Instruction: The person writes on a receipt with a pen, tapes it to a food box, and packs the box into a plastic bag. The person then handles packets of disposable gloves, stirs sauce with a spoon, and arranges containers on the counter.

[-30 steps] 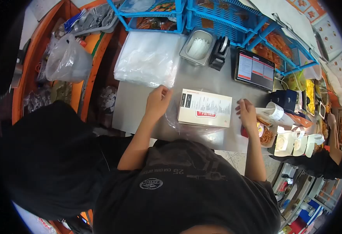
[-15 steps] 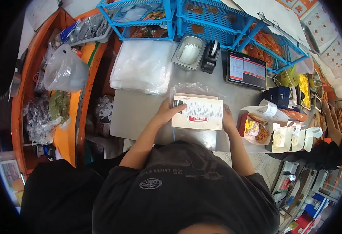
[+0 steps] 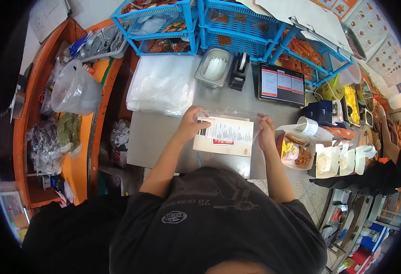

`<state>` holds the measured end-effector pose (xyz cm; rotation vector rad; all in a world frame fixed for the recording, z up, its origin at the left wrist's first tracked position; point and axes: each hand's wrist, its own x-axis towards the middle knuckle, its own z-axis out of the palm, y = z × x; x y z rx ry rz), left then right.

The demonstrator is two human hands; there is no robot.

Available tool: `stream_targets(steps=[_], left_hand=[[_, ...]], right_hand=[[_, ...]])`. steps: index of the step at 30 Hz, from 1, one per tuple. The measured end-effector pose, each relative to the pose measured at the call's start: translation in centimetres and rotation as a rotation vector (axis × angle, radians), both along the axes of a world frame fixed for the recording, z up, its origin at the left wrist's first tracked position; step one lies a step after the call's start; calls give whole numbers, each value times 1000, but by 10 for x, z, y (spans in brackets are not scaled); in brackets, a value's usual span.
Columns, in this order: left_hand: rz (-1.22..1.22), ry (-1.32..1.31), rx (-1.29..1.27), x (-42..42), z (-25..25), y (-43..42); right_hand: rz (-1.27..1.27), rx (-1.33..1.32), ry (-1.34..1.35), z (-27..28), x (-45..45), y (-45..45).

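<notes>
Box (image 3: pixel 232 149): lying flat on counter (image 3: pixel 145 140), near front edge & btwn both hands, prob. for easy reach from either side. Showing receipt (image 3: pixel 228 131) face up on top, prob. for quick reading. Resting L hand (image 3: pixel 191 125) at box's far L corner, laying thumb across top, seemingly to stop any sliding; bending other fingers just by clear bag (image 3: pixel 228 112), but can't tell if gripping it. Pinching bag w/ R hand (image 3: pixel 266 130), pressing thumb & fingertips together near box's far R corner, prob. to keep thin plastic spread rather than crumpling. Can't tell if running under box only or all round it. Keeping plastic stack (image 3: pixel 161 83) beyond L hand, prob. for grabbing w/o walking. Standing steel tub (image 3: pixel 215 67) & tape dispenser (image 3: pixel 239 75) side by side, R of stack. Facing tablet (image 3: pixel 280 86) screen up beyond R hand, prob. for a quick glance. Keeping open meal box (image 3: pixel 295 153) R of R hand, w/ small cartons (image 3: pixel 340 162) alongside, likely upright vs. spills.
</notes>
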<state>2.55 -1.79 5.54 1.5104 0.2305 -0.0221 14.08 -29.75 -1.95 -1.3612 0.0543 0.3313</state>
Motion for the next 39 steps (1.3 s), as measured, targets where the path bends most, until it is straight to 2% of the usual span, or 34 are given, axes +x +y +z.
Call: stream_targets(steps=[1, 4, 7, 8, 10, 12, 13, 14, 16, 19, 20, 22, 25, 28, 31, 34, 37, 38, 39], left_hand=[[18, -82, 45, -1, -6, -1], [-3, -179, 88, 2, -13, 1], [-22, -101, 6, 1, -10, 4], [-26, -89, 58, 1, -23, 9], [-30, -39, 64, -2, -15, 13], [-25, 11, 26, -4, -11, 10], [-20, 32, -14, -5, -9, 8], [-16, 53, -53, -5, -7, 7], [4, 34, -15, -3, -4, 3], [24, 8, -10, -4, 0, 3], [31, -1, -19, -5, 0, 4], [78, -53, 79, -2, -21, 7], [139, -78, 161, 0, -31, 0], [190, -125, 254, 1, -29, -5], [220, -156, 456, -5, -13, -10], [256, -179, 587, -9, 6, -19], [300, -173, 673, -9, 11, -24], [311, -165, 706, -11, 11, -23], [300, -92, 529, -17, 12, -21]], right_hand=[[-28, 142, 76, -2, -4, 1], [239, -194, 192, 3, 7, 11], [534, -624, 56, 11, 27, 11], [497, -699, -56, 18, 27, 9], [423, -851, -273, 53, 17, 11], [257, -724, -475, -2, 17, 1], [175, -661, -576, -6, 15, 1], [241, -726, -483, -7, 17, -5], [372, -847, -294, 36, 14, -3], [264, -377, -360, 34, 17, 6], [257, -385, -392, 36, 14, 6], [248, -402, -454, 77, -2, 14], [502, -808, -587, 43, 5, 0], [428, -964, -214, 39, 0, -9], [238, -517, 274, 66, -20, -3], [377, -694, 252, 72, -27, -7], [408, -213, 338, 120, -32, -15], [326, -62, 318, 131, -46, -10], [421, -233, 213, 125, -55, -13]])
